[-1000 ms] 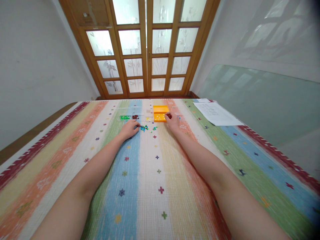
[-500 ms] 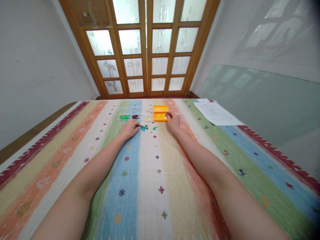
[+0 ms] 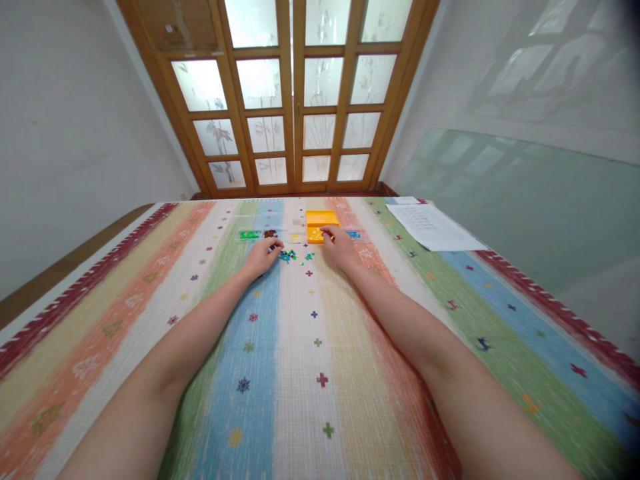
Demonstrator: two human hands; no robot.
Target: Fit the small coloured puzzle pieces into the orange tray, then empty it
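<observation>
**Fingers, left hand (image 3: 260,257).** Your fingers (image 3: 273,248) are curled, with the tips drawn close together at the left edge of the loose pile of small coloured pieces (image 3: 289,255). The view is too small to tell whether a piece is pinched between them. The palm faces down on the striped cloth (image 3: 280,373).

**Fingers, right hand (image 3: 341,249).** Your fingers (image 3: 329,235) are bunched, with the tips at the front right edge of the orange box (image 3: 323,217). You cannot tell from here whether they grip anything.

**Orange box.** It lies open near the far edge of the tabletop, between your two hands and a little beyond them. Small light pieces lie in its front half.

**Loose pile.** Mostly blue and green pieces, scattered on the cloth between your hands, just in front of the box.

**Sorted groups, in a row with the box.**
- Green pieces (image 3: 249,235) lie furthest left.
- Dark red pieces (image 3: 271,233) come next.
- Yellow pieces (image 3: 296,237) sit just beside the box.
- Blue pieces (image 3: 353,235) lie to the right of the box, beyond your right hand.

**Surroundings.**
- A printed paper sheet (image 3: 430,227) lies at the far right of the tabletop, well apart from your hands.
- A wooden glazed door (image 3: 295,100) stands behind the tabletop.
- A glass pane (image 3: 525,200) leans on the right wall.
</observation>
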